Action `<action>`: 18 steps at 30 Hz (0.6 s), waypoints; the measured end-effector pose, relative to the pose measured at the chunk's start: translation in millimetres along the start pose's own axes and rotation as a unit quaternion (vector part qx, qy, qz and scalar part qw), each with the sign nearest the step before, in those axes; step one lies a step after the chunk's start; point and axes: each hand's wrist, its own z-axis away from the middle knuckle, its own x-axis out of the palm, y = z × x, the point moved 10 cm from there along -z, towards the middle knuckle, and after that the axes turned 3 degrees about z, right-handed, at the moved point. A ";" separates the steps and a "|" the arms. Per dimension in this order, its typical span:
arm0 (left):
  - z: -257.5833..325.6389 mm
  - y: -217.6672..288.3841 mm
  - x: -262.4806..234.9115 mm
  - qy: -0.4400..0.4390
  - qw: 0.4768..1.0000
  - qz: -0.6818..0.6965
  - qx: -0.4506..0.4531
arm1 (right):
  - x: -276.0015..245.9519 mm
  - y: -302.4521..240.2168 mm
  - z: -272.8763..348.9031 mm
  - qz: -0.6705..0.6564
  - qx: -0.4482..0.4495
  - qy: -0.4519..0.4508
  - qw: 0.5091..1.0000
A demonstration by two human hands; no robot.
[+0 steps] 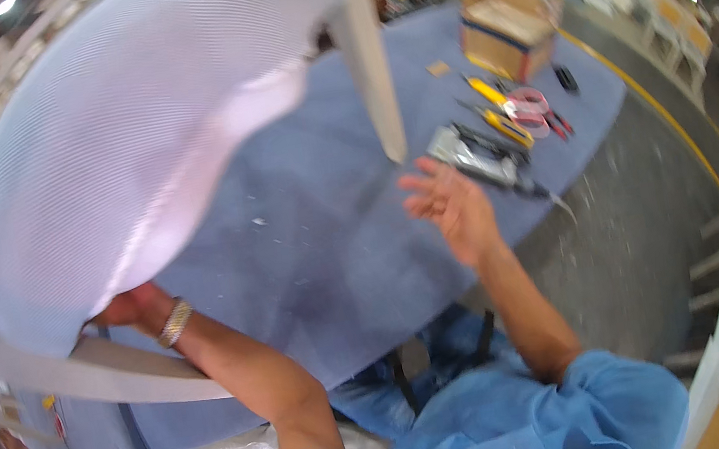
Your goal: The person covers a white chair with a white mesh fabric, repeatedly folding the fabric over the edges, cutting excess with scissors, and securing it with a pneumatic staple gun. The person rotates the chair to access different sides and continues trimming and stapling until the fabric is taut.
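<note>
Left hand (133, 306) at fabric (129, 134) edge, right hand (460, 211) free, blue tabletop (312, 222) between

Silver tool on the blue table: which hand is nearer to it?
Right. The right hand is close by the silver tool, on its near side; the left hand is far to its left, at the pale fabric.

Pale, finely striped chair (145, 117) (tilted)
</note>
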 end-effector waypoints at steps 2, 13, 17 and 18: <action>4.1 20.2 24.8 -0.056 0.997 -0.018 0.040 | -119.3 15.2 2.1 -0.156 0.009 0.162 0.974; 2.1 1.8 7.5 -0.108 0.993 0.014 0.038 | -222.8 4.9 -45.5 -0.231 -0.021 0.181 0.956; 17.1 5.3 17.2 -0.180 0.983 0.022 0.019 | -220.4 -0.8 -62.0 -0.111 -0.016 0.305 0.946; 17.9 9.0 15.8 -0.197 0.980 0.037 0.011 | -196.2 -11.2 -47.5 -0.037 -0.038 0.323 0.945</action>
